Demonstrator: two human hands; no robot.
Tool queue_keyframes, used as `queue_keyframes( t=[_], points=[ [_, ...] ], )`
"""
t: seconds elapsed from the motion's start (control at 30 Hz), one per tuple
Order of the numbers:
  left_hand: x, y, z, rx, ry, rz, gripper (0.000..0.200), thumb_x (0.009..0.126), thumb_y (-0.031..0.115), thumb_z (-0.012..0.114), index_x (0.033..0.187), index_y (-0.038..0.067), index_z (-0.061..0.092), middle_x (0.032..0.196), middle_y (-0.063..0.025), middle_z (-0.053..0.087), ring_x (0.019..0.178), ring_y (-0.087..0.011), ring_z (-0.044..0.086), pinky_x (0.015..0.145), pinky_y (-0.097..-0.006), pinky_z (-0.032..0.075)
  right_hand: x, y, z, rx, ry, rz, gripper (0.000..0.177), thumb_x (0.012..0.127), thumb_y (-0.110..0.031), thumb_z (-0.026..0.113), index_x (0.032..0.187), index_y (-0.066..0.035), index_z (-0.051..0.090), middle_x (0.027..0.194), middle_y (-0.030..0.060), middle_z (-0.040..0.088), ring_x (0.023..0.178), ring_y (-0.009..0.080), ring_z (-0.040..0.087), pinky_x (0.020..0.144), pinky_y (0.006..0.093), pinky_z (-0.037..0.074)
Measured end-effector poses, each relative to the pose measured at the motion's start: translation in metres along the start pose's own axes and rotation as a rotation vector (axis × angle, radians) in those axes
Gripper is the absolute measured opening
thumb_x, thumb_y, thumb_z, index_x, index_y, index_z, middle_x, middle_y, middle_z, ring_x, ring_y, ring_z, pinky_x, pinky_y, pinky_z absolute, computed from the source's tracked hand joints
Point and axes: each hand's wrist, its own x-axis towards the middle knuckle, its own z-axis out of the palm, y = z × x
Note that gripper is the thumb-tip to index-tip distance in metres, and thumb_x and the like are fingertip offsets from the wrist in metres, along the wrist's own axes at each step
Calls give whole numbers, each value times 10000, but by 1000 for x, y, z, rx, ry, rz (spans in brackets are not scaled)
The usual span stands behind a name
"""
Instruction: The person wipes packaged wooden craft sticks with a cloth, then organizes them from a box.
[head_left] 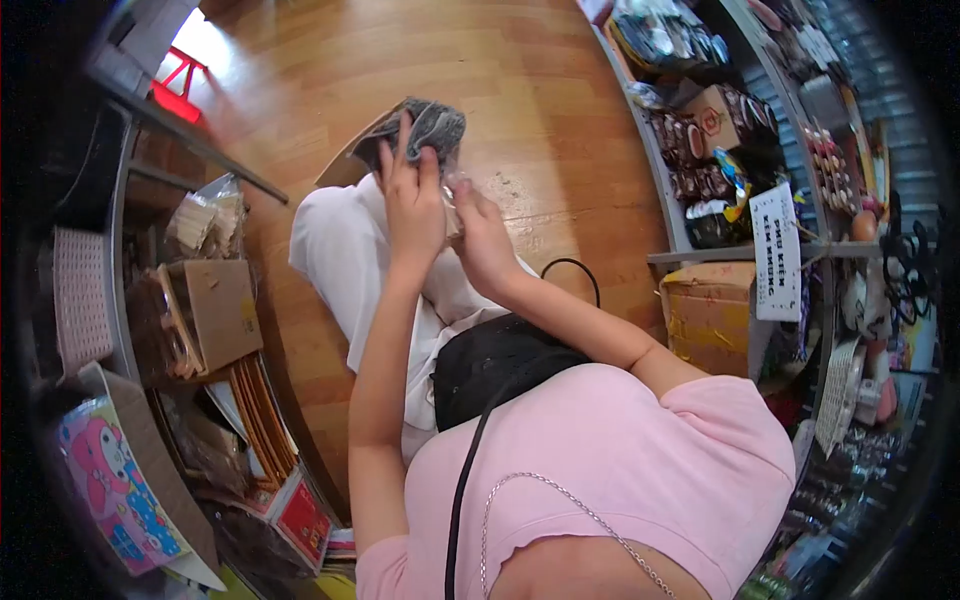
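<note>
My left hand lies over a folded, dark grey fuzzy cloth, its fingers reaching across the fabric and pressing on it. Under the cloth a flat brown board sticks out to the left, above my knee in white trousers. Close beside it, my right hand has its fingers curled together on a piece of clear plastic film at the cloth's lower edge. Part of the film is hidden by the fingers.
Shelves with packaged goods and a taped cardboard box stand on the right, with a white sign hanging there. At left are a rack with a brown box and a pink cartoon package. A black cable crosses my body.
</note>
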Motion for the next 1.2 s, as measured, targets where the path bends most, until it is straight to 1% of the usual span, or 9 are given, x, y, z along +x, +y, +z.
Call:
queue_keyframes(
  t=[0.1,0.2,0.27,0.47,0.87,0.97,1.0,1.1,1.2],
  points=[
    [18,-23,-10,-45,26,-91,505,960,359,334,1289,-16,411,1319,-163,451,1287,-366,304,1065,-420,173,-5,7,-2,88,-90,18,493,954,-398,387,1234,1,465,1116,71,547,959,125,538,781,297,463],
    [32,-42,-38,-337,-70,-505,498,966,374,304,1215,-20,483,1198,-152,554,1165,-306,476,1002,-402,323,-10,3,-11,145,-128,63,506,949,-392,401,1244,15,455,1162,98,538,1033,158,536,854,300,447],
    [38,-31,-61,-989,-52,-835,482,967,382,294,1145,4,533,1094,-124,608,1042,-262,567,908,-383,439,-6,1,-21,-30,-164,-109,476,956,-406,380,1143,10,518,918,40,572,856,106,534,773,244,442],
    [17,-37,-58,-1494,-217,-740,443,956,369,315,1143,31,532,1054,-123,615,948,-244,606,855,-377,492,6,-29,-19,192,-263,-72,536,952,-380,371,1223,76,451,1191,143,537,1083,187,520,921,297,402],
    [-5,-8,-24,-944,18,-718,425,951,356,273,1109,28,492,1093,-124,538,994,-196,536,869,-330,438,29,-15,-21,209,-213,30,444,947,-319,399,1159,54,512,1128,133,572,1014,188,557,884,297,430],
    [-11,-28,-24,-420,488,-291,324,929,258,394,1133,6,417,1137,-118,405,1040,-233,406,919,-338,325,30,-17,-20,220,-140,-63,421,951,-313,394,1119,46,535,1092,119,586,976,182,564,865,296,434],
    [-18,-18,-28,-420,485,-288,324,929,258,394,1133,6,417,1137,-118,405,1040,-233,406,919,-338,325,36,-17,-23,175,-118,-163,414,954,-314,388,1116,36,541,1069,110,592,960,175,564,858,291,432],
    [-31,3,-28,141,122,305,599,862,343,548,1294,-7,324,1230,-162,421,1094,-267,441,933,-332,334,34,-25,-23,-32,-125,-314,437,959,-354,367,1128,12,534,1063,100,583,974,166,543,879,285,406],
    [-44,6,-5,85,8,305,781,840,395,594,1384,0,197,1285,-191,378,1163,-282,407,967,-358,331,31,-22,-16,-199,-202,-385,511,955,-441,324,1163,-9,502,1105,100,543,1043,166,494,933,286,352]
  ],
)
